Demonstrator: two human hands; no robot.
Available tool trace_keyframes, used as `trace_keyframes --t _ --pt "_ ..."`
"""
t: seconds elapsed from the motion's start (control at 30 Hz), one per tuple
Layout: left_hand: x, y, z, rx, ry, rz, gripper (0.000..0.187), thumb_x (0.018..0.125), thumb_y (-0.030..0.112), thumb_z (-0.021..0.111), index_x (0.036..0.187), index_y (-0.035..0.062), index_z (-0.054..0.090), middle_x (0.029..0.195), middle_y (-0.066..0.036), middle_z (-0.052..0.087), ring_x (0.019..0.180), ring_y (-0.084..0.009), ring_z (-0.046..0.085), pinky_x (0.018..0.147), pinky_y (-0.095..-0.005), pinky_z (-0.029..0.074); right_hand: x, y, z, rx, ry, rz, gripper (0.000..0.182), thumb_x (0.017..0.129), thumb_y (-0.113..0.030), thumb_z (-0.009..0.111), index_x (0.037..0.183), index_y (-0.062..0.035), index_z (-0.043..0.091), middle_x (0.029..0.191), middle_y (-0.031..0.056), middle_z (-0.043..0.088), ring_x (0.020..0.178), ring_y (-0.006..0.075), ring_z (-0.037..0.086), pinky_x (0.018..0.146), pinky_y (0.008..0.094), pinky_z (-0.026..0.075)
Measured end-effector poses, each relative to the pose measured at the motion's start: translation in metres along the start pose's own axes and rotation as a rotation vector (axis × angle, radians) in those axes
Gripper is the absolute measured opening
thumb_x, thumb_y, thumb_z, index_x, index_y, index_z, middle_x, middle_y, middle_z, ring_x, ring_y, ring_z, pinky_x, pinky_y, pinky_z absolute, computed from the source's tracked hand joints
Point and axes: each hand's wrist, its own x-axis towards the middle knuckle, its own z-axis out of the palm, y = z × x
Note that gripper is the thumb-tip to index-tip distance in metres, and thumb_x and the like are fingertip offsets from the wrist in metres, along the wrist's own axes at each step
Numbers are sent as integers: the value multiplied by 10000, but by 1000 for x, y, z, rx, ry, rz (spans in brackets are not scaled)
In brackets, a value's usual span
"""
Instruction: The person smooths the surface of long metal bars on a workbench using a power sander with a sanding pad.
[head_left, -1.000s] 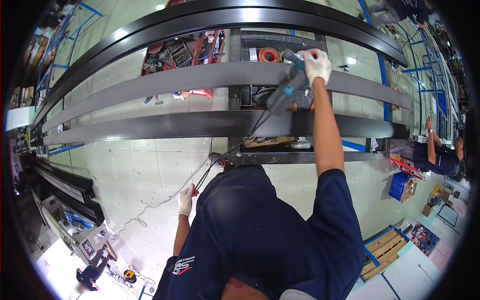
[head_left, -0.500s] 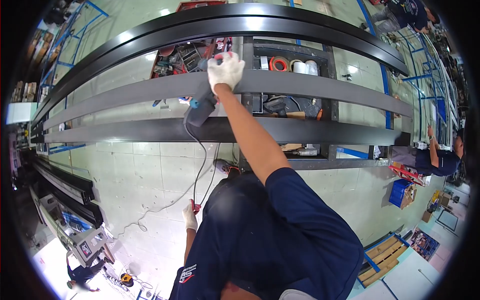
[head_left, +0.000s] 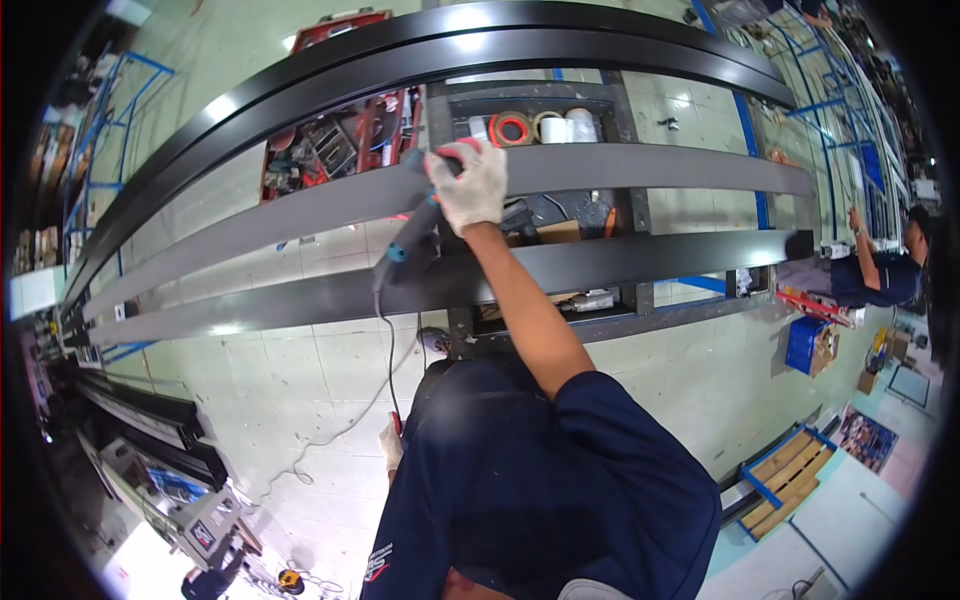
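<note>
Nearest, the gloved left hand (head_left: pixel 391 446) is seen low beside the dark blue work trousers, closed around something red; what it is cannot be told. A thin grey cable (head_left: pixel 383 352) is seen running up from the tiled floor (head_left: pixel 300 380) to the grey corded power tool with a teal collar (head_left: pixel 412 243). The tool is gripped at its upper end by the white-gloved right hand (head_left: pixel 470 186), fingers wrapped tightly, and is laid across the long grey metal profile (head_left: pixel 640 168). Beyond, rolls of tape (head_left: pixel 540 127) and a red tool tray (head_left: pixel 335 140) are seen under the black curved beams (head_left: pixel 480 40). At far right, another person (head_left: pixel 885 275) is bent over.
</note>
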Motion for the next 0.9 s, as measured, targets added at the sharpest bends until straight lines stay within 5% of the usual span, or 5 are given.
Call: trace_keyframes --t 0.17,0.3,0.5,0.63,0.9 --pt "4 69 16 -43 -34 -44 647 1144 588 666 791 50 733 805 -58 750 720 -134 633 678 -325 470 58 72 -111 45 65 305 385 912 -447 908 1135 -136 866 1350 136 646 1284 315 628 907 449 678" --pt "21 102 27 -69 -68 78 608 1129 572 695 781 74 709 862 -94 785 731 -135 625 688 -316 449 113 136 -210 232 179 449 461 888 -348 979 1194 -32 844 1353 132 650 890 221 772 574 293 660" --pt "18 150 63 150 -251 229 546 1146 467 707 997 -46 819 920 -101 798 887 -164 733 859 -354 569 192 237 -347 -294 278 431 664 968 -582 858 1387 -67 827 1199 179 842 861 198 838 771 352 677" --pt "-23 207 108 410 -454 395 441 1116 370 730 1062 -59 821 986 -148 798 965 -237 760 888 -387 575 232 305 -390 -485 236 405 615 1029 -637 720 1365 -136 835 1261 195 836 1247 404 773 1089 448 572" --pt "-39 218 102 475 -451 477 314 1072 264 756 1091 -41 830 1044 -184 811 1022 -298 767 928 -411 576 263 318 -386 -537 188 395 595 923 -614 782 1329 -185 851 1303 240 813 1270 444 755 1096 474 574"
